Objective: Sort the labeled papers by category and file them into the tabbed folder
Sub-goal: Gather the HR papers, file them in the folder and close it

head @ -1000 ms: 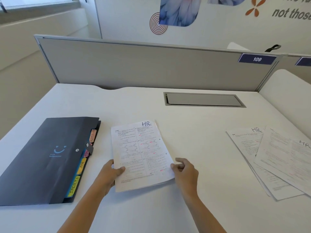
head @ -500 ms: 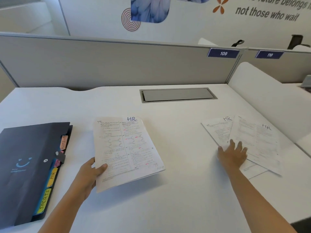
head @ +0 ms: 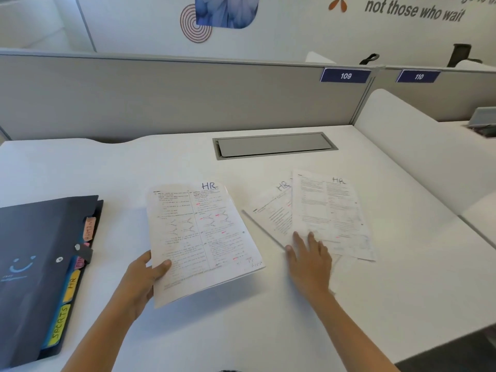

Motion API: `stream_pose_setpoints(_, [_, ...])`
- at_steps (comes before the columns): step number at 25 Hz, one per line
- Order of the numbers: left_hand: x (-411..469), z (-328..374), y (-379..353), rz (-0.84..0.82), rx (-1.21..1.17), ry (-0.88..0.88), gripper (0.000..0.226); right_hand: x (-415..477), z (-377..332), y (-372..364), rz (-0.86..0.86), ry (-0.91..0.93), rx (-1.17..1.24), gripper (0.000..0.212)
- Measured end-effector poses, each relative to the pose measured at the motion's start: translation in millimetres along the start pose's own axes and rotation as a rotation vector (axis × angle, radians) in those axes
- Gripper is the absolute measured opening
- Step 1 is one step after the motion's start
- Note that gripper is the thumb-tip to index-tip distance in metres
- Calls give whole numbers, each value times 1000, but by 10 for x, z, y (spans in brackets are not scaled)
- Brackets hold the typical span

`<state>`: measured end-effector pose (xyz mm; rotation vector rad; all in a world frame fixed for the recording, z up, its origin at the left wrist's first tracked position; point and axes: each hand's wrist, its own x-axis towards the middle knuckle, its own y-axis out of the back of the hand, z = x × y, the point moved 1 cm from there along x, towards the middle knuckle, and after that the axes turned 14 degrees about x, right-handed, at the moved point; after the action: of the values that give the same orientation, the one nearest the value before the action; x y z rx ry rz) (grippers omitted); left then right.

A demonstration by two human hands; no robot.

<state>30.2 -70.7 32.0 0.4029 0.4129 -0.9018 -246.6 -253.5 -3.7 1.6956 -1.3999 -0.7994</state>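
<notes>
Left hand (head: 139, 283): grips the lower left corner of the held HR paper (head: 201, 237), thumb on top of the sheet and the other fingers hidden beneath it.
Held HR paper: a printed sheet with "HR" handwritten in blue at its top right and pink highlights in the text; its near edge is raised off the bench (head: 241, 331), just right of the folder.
Right hand (head: 308, 261): lies flat, palm down, fingers (head: 296, 238) spread and released, pressing on the near edge of the loose HR papers (head: 322, 210); it grasps nothing.
Loose HR papers: at least two overlapping sheets fanned on the bench right of the held sheet, each marked "HR" near the top; the rightmost sheet lies over the other. This area is blurred, so how many sheets there are cannot be told.
Tabbed folder (head: 35, 264): dark, with a smiley mark on the cover, lying closed on the left of the bench; coloured tabs show along its right edge, reading ADMIN, HR and SPORTS, with one pink tab partly hidden behind the clasp strap.
Cable hatch (head: 273, 145): grey lid set in the bench top, beyond the papers.
Partition (head: 161, 98): grey panel behind the bench, carrying blue plates 109 and 110.
</notes>
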Motion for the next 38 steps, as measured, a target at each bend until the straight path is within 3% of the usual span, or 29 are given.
stream_pose_setpoints(3, [-13, -16, 74, 18, -21, 6, 45, -119, -250, -14, -94, -4, 74, 46])
stream_pose_setpoints(6, [-40, -49, 154, 34, -31, 4, 43, 83, -241, 188, 20, -74, 299, 36])
stream_pose_setpoints(9, [-79, -92, 206, 53, -35, 11, 42, 379, 24, 460, 165, -360, 141, 48])
stream_pose_setpoints(12, [-89, -142, 229, 63, -41, 31, 41, 489, 220, 617, 194, -591, 153, 55])
stream_pose_setpoints(17, [-65, -207, 238, 51, -18, 88, 42, 435, 293, 685, 436, -405, 453, 47])
stream_pose_setpoints(23, [-72, -247, 233, 21, -5, 158, 35, 252, -139, 850, 720, -80, 691, 26])
stream_pose_setpoints(26, [-82, -264, 226, 41, -4, 169, 26, 96, -426, 806, 651, -93, 884, 20])
stream_pose_setpoints(29, [-76, -246, 232, 106, 10, 188, 25, -105, -636, 578, 446, -194, 1007, 19])
stream_pose_setpoints(33, [-73, -233, 222, 188, 61, 231, 41, -368, -834, 204, 191, -243, 980, 19])
stream_pose_setpoints(38, [-88, -198, 177, 206, -28, 260, 47, -549, -1017, -130, 10, -199, 927, 18])
